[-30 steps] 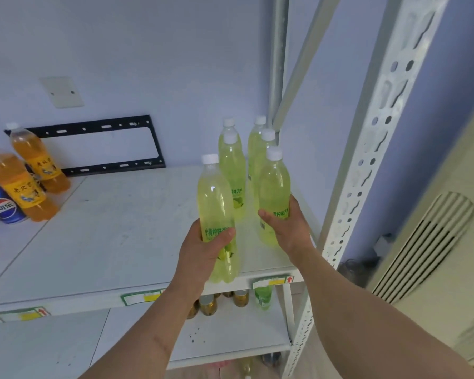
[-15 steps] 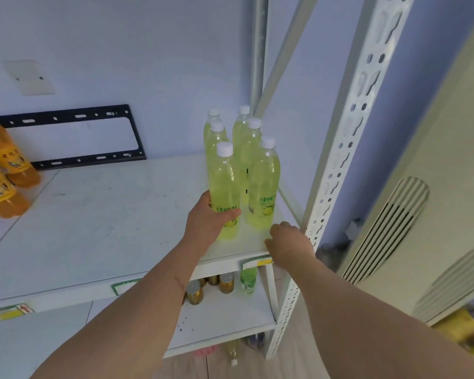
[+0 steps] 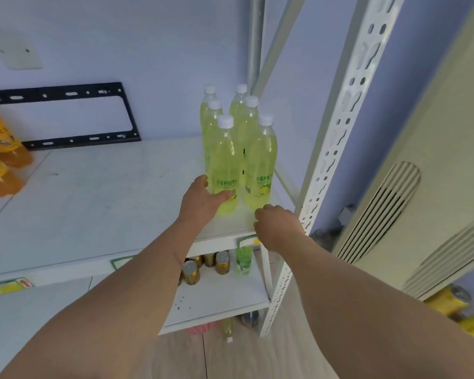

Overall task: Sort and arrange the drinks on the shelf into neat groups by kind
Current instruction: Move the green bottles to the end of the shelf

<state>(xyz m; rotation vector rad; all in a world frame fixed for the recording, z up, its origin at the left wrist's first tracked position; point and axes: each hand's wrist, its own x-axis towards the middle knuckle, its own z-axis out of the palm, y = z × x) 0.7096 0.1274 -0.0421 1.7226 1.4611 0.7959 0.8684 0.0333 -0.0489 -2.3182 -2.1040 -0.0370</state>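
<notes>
Several yellow-green lime soda bottles with white caps stand in two rows at the right end of the white shelf (image 3: 99, 203). My left hand (image 3: 203, 201) grips the base of the front left lime bottle (image 3: 225, 165), which stands on the shelf beside the front right lime bottle (image 3: 260, 165). My right hand (image 3: 278, 228) hovers at the shelf's front edge with loosely curled fingers, holding nothing, just in front of the front right bottle. Orange soda bottles (image 3: 0, 157) lie at the far left of the shelf.
A white perforated shelf post (image 3: 337, 149) rises right of the bottles. On the lower shelf stand gold cans (image 3: 192, 272) and a green bottle (image 3: 243, 258). A black bracket (image 3: 66, 116) hangs on the wall. A cream air conditioner (image 3: 411, 203) stands at right, yellow cans (image 3: 454, 302) beneath.
My left hand carried the lime bottle back and set it beside the front right bottle. My right hand let go of that bottle and drew back to the shelf edge.
</notes>
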